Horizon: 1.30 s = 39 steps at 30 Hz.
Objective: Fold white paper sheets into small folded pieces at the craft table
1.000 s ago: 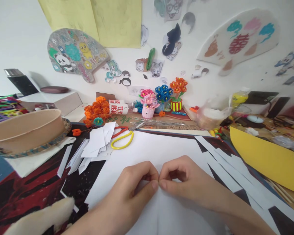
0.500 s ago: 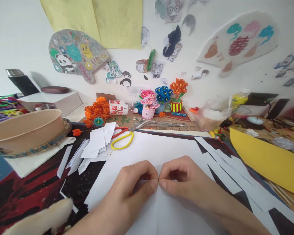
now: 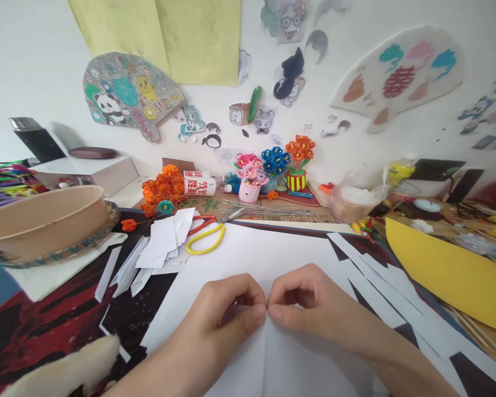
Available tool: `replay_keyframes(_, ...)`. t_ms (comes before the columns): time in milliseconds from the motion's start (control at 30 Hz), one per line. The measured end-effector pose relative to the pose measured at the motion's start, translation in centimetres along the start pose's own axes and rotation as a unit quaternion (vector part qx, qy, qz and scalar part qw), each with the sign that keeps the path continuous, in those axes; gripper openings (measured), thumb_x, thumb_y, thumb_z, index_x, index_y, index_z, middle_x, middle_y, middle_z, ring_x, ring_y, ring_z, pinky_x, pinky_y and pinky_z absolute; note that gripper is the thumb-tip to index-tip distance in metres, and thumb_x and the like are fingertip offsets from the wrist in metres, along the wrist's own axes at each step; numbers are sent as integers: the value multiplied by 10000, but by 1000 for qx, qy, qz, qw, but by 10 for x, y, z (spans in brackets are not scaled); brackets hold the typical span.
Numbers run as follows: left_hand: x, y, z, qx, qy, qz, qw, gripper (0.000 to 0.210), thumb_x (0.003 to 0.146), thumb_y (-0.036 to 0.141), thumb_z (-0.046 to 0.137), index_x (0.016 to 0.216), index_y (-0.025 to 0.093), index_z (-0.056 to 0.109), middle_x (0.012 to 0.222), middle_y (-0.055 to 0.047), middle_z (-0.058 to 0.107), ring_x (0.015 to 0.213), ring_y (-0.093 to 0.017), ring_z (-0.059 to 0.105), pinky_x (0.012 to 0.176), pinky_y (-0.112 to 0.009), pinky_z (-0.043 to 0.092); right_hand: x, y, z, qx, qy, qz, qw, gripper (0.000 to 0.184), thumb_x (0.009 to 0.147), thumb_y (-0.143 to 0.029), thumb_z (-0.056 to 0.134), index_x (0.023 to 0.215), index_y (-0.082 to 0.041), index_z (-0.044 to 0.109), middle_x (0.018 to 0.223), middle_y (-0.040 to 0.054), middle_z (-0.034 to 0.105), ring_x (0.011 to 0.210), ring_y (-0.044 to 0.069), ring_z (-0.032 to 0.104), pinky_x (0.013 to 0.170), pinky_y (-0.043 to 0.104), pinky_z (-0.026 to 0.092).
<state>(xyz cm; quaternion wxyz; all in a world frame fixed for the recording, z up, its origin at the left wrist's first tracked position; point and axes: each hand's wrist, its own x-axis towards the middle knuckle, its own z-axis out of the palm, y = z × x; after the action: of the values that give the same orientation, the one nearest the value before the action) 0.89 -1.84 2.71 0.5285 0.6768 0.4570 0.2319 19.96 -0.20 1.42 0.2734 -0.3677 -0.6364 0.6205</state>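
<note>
A large white paper sheet (image 3: pixel 256 248) lies in front of me, with a crease line running down its lower middle. My left hand (image 3: pixel 227 314) is closed in a pinch at the middle of the sheet, thumb against forefinger. Mirroring it, my right hand (image 3: pixel 314 309) pinches right beside it, so the fingertips of both hands nearly touch. Paper appears caught between the fingertips, though the gripped bit is mostly hidden. Beyond the left hand, scissors (image 3: pixel 206 252) with yellow and red handles lie by the sheet's far left edge.
Cut paper pieces (image 3: pixel 163 242) pile up at left; long paper strips (image 3: pixel 372 281) lie at right. A beige oval container (image 3: pixel 45 218) stands far left. Yellow card (image 3: pixel 450 275) is at right. Orange flowers (image 3: pixel 165 190), potted craft flowers (image 3: pixel 250 190) and a plastic bottle (image 3: pixel 219 184) line the back.
Both hands keep their pinch at nearly the same spot. The view has shifted slightly; nothing has been let go or picked up.
</note>
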Motion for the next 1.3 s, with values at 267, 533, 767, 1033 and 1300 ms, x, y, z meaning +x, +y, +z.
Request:
replay_keyframes(267,-1,2,5,72,25,31,997,204,869,293,474,710,184,538,728,18,562,673,-120,445,606,-228,332,1,4,0,-15,-9,-6,1000,100,720,-221,635,670,-140,665,617,-8,579,609,112,489,577,214,394)
replay_keyframes(533,-4,0,10,107,53,48,992,201,879,285,455,715,190,522,745,5,582,678,-132,464,629,-246,354,3,10,4,15,2,-5,1000,73,705,-175,610,641,-144,625,594,-21,540,596,108,459,568,217,366)
replay_keyframes(767,-4,-3,10,106,67,64,990,210,888,297,452,720,190,517,720,14,567,641,-121,443,596,-237,339,3,11,8,66,10,-23,997,79,712,-182,626,652,-131,635,591,-21,528,585,102,437,551,218,338)
replay_keyframes(1033,-3,-7,6,56,56,32,996,229,879,361,469,766,192,573,767,2,584,719,-138,475,613,-230,348,1,5,4,29,13,-28,999,95,746,-195,613,678,-140,650,589,-24,533,579,98,443,545,213,347)
replay_keyframes(1300,13,-11,-15,80,25,1,996,207,788,362,589,906,201,638,821,0,647,753,-162,548,660,-241,394,3,3,-2,-284,90,-53,953,157,859,-169,490,744,-185,596,713,-16,612,649,125,517,585,236,375)
